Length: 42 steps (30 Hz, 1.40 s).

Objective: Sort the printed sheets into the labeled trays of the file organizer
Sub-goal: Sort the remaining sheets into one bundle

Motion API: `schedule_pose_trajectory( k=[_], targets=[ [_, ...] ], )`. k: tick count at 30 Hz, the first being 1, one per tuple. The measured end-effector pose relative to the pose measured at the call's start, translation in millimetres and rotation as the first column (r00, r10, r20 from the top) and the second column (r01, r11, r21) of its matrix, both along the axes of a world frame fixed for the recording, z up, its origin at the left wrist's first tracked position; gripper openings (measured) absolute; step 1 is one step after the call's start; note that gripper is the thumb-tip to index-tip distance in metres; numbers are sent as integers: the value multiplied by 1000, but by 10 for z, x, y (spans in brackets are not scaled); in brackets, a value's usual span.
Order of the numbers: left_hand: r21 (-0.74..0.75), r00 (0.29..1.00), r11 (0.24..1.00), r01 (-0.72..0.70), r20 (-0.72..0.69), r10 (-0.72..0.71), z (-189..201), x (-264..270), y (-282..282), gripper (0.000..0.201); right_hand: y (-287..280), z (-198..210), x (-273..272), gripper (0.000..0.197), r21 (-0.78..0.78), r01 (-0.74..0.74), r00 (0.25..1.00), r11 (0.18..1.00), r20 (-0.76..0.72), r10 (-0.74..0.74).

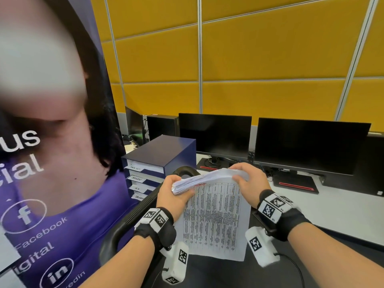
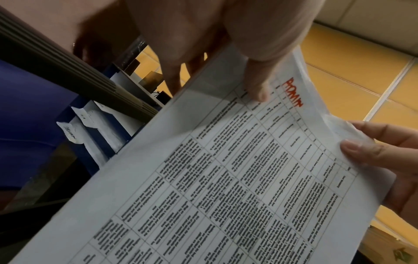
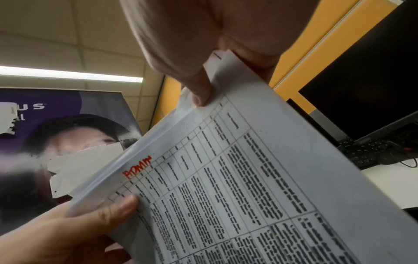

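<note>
I have both forearms reaching forward, side by side, each wrist wrapped in a black strap. My left hand (image 1: 173, 193) grips the stack of papers (image 1: 199, 179) at its left end, thumb (image 2: 257, 84) pressed on top. My right hand (image 1: 247, 181) pinches the right end, thumb (image 3: 199, 89) curled over the top sheet (image 1: 216, 221)

Your forearms are bare. On each wrist you wear a black strap: left strap (image 1: 154, 229), right strap (image 1: 291, 220). Each carries a white cube printed with black-and-white square codes. A white coded block hangs at six o'clock of each wrist; a thin black cable, possibly its lead, trails from the right one.
</note>
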State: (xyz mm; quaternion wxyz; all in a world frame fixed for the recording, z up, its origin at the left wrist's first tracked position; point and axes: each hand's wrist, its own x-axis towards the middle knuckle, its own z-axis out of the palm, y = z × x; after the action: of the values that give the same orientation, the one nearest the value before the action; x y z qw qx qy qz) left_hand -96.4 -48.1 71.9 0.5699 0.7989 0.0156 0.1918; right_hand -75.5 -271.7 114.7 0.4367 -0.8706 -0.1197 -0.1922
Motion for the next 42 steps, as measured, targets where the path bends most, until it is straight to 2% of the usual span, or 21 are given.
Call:
schedule_pose_trajectory(
  k=[2,4,10,13,16,18,20,24,26,27,31,32,39,42],
  targets=[
    [62,999,998,-33,-1,33,6,20,20,20,-3,-3,5,19,63,9,1000,998,-11,-8],
    [59,999,997,-44,-8,44,1,28,48,21,-4,-1,7,20,117,19,1000,993,-14,-17],
    [31,1000,999,9,-18,-9,17,-10,56,48,-6,42,15,17,29,20,999,999,-50,-19],
    [72,1000,997,-23,-7,24,3,-28,59,36,12,42,13,20,82,35,998,996,-45,-31],
    [46,998,997,-60,-30,61,15,-32,104,30,4,-5,15,43,241,52,996,969,-77,-34],
    [24,998,998,-53,-45,54,19,-31,129,29,-43,-92,48,64,347,71,986,935,-168,-12],
    [20,998,999,-46,-48,47,17,-45,148,31,-85,-249,80,73,357,66,971,932,-238,22],
    [47,999,999,22,-32,-20,67,-104,120,42,-49,-444,85,41,251,55,961,966,-276,17],
    [79,998,995,62,4,-62,115,-148,75,51,-32,-422,64,33,244,50,966,969,-258,15],
    [114,998,992,48,28,-52,134,-163,54,49,-33,-414,59,32,240,44,968,970,-249,17],
    [283,990,957,-57,143,16,207,-201,19,6,-59,-399,16,30,229,35,962,973,-271,29],
    [318,988,946,-65,155,15,218,-206,23,2,-63,-386,3,30,231,28,961,973,-273,37],
    [415,987,908,-63,158,-4,290,-210,55,9,-89,-369,-8,32,203,2,962,979,-268,53],
    [444,993,893,-72,120,20,331,-177,63,24,-94,-375,-5,33,173,-20,961,985,-270,67]
  ],
)
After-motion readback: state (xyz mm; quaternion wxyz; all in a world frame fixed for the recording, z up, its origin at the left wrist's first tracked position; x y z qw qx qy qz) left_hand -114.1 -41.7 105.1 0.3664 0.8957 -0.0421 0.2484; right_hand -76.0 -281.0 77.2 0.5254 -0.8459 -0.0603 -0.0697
